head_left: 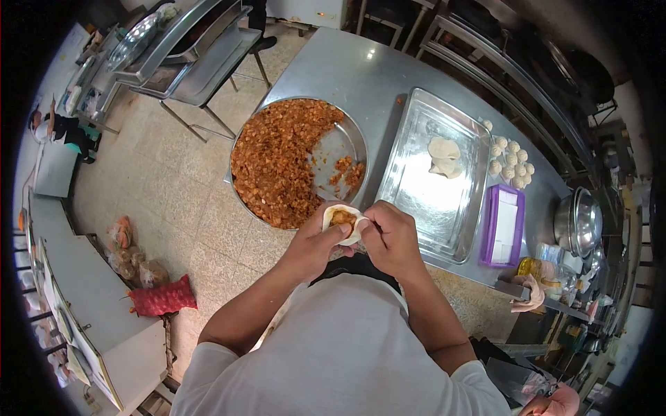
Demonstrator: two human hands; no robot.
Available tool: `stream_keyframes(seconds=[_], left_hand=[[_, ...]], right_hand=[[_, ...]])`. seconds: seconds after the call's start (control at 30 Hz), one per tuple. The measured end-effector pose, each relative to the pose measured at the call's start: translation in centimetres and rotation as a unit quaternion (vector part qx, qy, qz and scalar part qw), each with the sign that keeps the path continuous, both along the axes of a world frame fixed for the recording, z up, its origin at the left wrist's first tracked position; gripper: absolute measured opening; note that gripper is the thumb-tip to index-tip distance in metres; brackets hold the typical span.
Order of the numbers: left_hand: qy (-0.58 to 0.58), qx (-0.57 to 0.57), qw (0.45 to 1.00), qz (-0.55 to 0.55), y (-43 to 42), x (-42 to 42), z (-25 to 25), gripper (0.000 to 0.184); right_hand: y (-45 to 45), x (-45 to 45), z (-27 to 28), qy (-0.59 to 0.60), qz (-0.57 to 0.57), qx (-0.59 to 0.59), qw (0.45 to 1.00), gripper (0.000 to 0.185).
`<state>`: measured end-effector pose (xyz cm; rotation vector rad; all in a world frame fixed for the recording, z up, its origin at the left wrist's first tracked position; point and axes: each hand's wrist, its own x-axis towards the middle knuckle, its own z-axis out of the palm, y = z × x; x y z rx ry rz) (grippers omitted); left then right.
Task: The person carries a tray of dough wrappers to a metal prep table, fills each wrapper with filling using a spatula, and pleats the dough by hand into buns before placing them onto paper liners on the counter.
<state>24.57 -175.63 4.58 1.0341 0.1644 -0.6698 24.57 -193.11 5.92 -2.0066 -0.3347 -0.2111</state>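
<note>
My left hand (322, 239) cups a round dough wrapper (355, 215) with orange-brown filling (343, 218) in its middle, the thumb over the filling. On the wrapper's right edge my right hand (387, 232) is closed in a pinch. Just beyond my hands stands a large round pan (362, 149) of chopped reddish filling, its right part partly bare metal. To the right, a rectangular steel tray (433, 215) holds a few flat dough wrappers (445, 157), overlapping.
Several pleated buns (511, 159) sit right of the tray, near a purple basket (490, 225). Metal bowls (586, 222) and an oil bottle (529, 267) stand far right. A red net sack (163, 297) lies on the floor. Another person (66, 132) is at far left.
</note>
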Motion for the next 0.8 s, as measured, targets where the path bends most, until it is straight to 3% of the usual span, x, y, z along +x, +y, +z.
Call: stream_keyframes(seconds=[0.13, 0.2, 0.33, 0.4, 0.67, 0.8], left_hand=[[-0.026, 0.028, 0.998, -0.047, 0.5, 0.7, -0.1, 0.033], [-0.021, 0.034, 0.997, -0.068, 0.9, 1.1, -0.4, 0.034], [-0.014, 0.030, 0.990, -0.136, 1.5, 1.8, -0.6, 0.037], [0.003, 0.017, 0.992, -0.123, 1.4, 1.7, -0.5, 0.036], [0.037, -0.064, 0.994, -0.082, 1.2, 1.8, 0.4, 0.031], [-0.049, 0.062, 0.989, -0.127, 1.5, 2.5, -0.6, 0.031]], right_hand=[[0.4, -0.1, 1.4, 0.051, -0.015, 0.043, 0.998, 0.008], [0.1, 0.2, 0.5, 0.018, 0.010, -0.030, 0.999, 0.009], [0.0, -0.1, 0.1, 0.013, 0.026, -0.040, 0.999, 0.010], [0.2, -0.3, 0.9, 0.058, -0.001, 0.010, 0.998, 0.008], [0.0, 0.1, 0.2, 0.022, 0.022, -0.019, 0.999, 0.009], [0.7, 0.3, 0.9, 0.017, 0.014, 0.000, 1.000, 0.009]])
